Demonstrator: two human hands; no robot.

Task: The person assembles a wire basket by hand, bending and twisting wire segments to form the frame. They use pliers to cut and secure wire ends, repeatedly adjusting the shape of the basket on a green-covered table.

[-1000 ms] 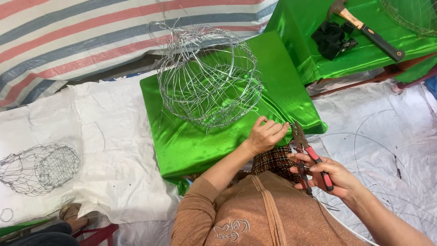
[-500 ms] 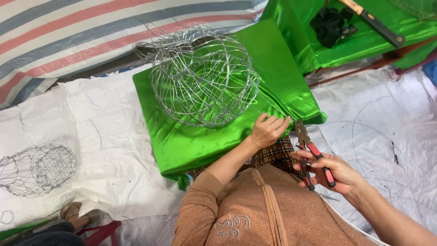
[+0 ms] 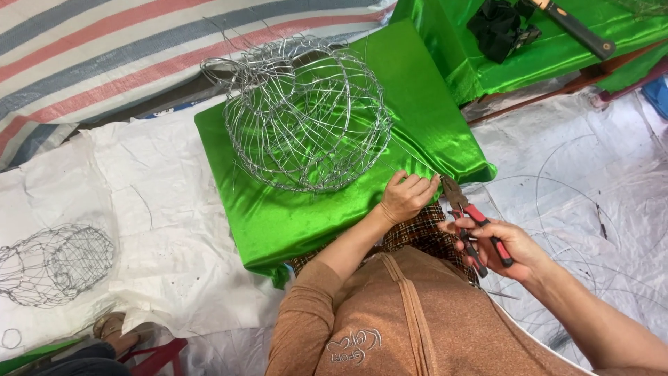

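A round cage of bent silver wire (image 3: 306,115) sits on a table covered in shiny green cloth (image 3: 278,216). A thin wire runs from the cage toward the table's near edge. My left hand (image 3: 406,197) pinches that wire at the edge of the cloth. My right hand (image 3: 506,247) grips pliers with red and black handles (image 3: 473,223), their jaws pointing at the wire right beside my left fingers.
A smaller wire cage (image 3: 52,264) lies on white sheeting at the left. A second green-covered table (image 3: 557,49) at the top right carries a black cloth bundle (image 3: 502,28) and a hammer (image 3: 574,28). Loose wire loops (image 3: 591,209) lie on the floor sheet at right. Striped tarp behind.
The view has shifted, so the cage and table sit lower and closer. My hands and the pliers keep the same grip at the table edge.
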